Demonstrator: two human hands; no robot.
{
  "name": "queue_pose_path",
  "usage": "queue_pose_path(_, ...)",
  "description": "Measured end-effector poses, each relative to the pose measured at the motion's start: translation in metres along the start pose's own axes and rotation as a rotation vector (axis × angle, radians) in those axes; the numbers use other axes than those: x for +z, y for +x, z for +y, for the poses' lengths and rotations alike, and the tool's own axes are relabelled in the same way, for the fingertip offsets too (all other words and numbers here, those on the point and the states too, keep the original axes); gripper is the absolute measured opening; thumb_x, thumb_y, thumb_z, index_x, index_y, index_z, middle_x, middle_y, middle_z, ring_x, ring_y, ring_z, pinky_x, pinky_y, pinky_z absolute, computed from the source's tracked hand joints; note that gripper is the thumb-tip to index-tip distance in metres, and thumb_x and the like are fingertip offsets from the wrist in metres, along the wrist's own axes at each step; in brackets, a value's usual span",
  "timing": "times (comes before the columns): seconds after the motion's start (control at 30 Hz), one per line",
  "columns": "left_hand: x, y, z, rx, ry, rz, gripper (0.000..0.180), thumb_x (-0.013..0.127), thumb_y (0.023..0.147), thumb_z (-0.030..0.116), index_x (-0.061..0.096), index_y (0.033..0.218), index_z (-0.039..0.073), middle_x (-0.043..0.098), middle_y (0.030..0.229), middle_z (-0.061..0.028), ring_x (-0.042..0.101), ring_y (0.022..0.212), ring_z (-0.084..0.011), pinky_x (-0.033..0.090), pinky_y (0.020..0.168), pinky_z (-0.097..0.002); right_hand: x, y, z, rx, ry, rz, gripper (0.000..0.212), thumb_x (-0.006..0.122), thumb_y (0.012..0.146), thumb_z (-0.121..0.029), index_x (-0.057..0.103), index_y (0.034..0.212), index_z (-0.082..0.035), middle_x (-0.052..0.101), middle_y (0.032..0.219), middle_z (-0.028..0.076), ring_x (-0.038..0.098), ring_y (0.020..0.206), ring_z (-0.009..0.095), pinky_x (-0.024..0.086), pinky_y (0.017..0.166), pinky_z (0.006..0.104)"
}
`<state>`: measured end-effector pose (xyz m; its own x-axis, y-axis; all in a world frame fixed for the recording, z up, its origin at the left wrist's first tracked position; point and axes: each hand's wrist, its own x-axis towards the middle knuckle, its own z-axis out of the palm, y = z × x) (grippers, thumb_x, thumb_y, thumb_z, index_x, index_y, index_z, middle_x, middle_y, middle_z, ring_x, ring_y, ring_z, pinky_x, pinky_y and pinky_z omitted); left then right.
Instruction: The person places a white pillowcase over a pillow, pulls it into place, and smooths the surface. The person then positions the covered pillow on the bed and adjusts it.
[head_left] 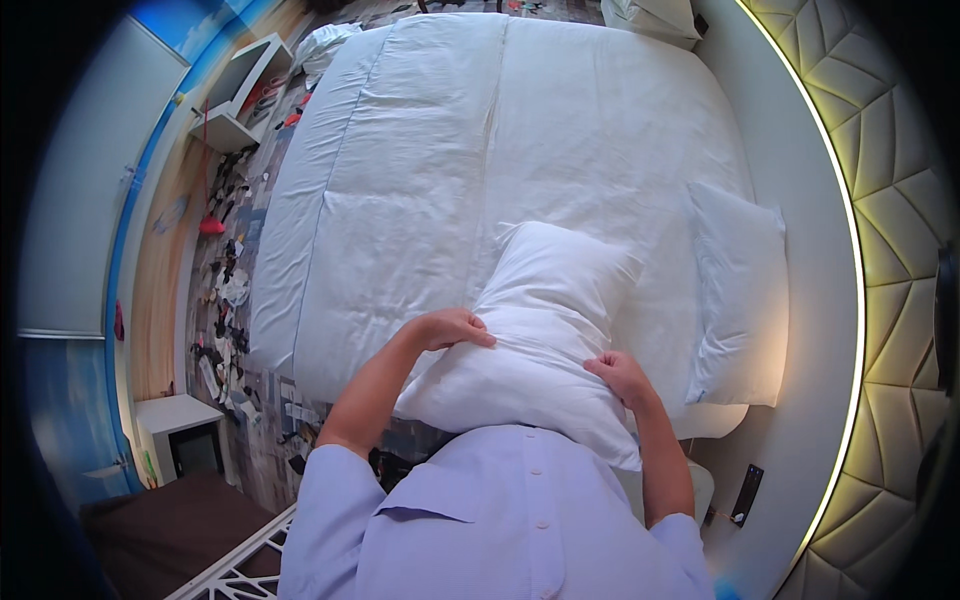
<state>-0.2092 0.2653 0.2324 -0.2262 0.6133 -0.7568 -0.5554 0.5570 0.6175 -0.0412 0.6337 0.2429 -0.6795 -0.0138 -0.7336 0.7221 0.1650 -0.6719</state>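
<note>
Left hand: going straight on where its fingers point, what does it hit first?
The white pillow: the left hand is pinching its fabric. Beyond, roughly in line, is the right hand; exact depth is unclear here.

Shows soft, creased, matt cloth on the near pillow [545, 330], the right pillow [740, 300] and the bedspread [420, 190]. Looks padded and faintly glossy, like leather, on the right wall panel [895, 320]. Appears smooth on the left cabinet [178, 411], dull and fabric-like on the near-left cover [180, 535].
</note>
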Motion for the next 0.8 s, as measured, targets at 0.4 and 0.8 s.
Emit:
queue_pose_path(0.4, 0.002, -0.025, -0.141, -0.098, -0.127, 0.182, 0.037, 0.078, 0.089, 0.040, 0.079, 0.101, 0.005, 0.071, 0.087, -0.0015, 0.061, 0.074, -0.0117, 0.046, 0.067, -0.0301, -0.027, -0.028, 0.026, 0.087, 0.123, -0.309, 0.018, 0.074, 0.095, -0.024, 0.075, 0.091, -0.007, 0.060, 0.074, -0.008, 0.048, 0.064, 0.003, 0.038, 0.058, 0.0224)
queue_pose_path(0.8, 0.041, -0.020, -0.200, 0.466, -0.227, 0.364, 0.024, 0.068, 0.097, 0.021, 0.073, 0.111, 0.002, 0.071, 0.105, -0.0039, 0.064, 0.090, -0.0148, 0.052, 0.082, -0.0321, -0.027, -0.047, 0.032, -0.061, 0.174, -0.126, 0.010, 0.070, 0.097, -0.013, 0.072, 0.098, -0.003, 0.067, 0.088, -0.004, 0.059, 0.078, 0.005, 0.049, 0.071, 0.0217)
